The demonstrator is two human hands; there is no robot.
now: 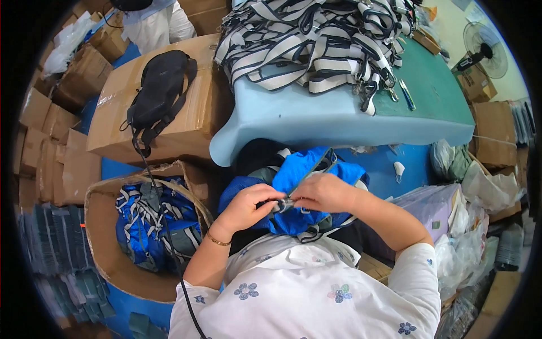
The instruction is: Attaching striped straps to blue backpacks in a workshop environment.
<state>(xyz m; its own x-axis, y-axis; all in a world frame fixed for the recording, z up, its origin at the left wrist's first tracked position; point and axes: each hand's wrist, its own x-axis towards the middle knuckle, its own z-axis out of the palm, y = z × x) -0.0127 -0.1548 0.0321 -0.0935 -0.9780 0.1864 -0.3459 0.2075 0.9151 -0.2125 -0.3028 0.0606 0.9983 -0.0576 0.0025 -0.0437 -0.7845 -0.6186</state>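
Note:
A blue bag (299,169) with grey straps lies across my lap. Above it my left hand (254,204) and my right hand (323,193) come together, both with fingers pinched on a small silvery-grey buckle (284,204). The fingertips partly cover this piece, so its exact shape is hidden. A thin grey-green strap (317,164) runs up from beside my right hand over the blue fabric. Farther off, on the table, lies a heap of grey-and-black webbing straps (316,48) with metal hooks.
An open cardboard box (101,237) at my left holds blue-and-grey bags (155,223). Behind it a large carton (121,107) carries a black pouch (161,85). Light-blue cloth (282,121) drapes over the table edge; plastic-wrapped goods (457,248) stand at my right. Someone in white trousers is far left.

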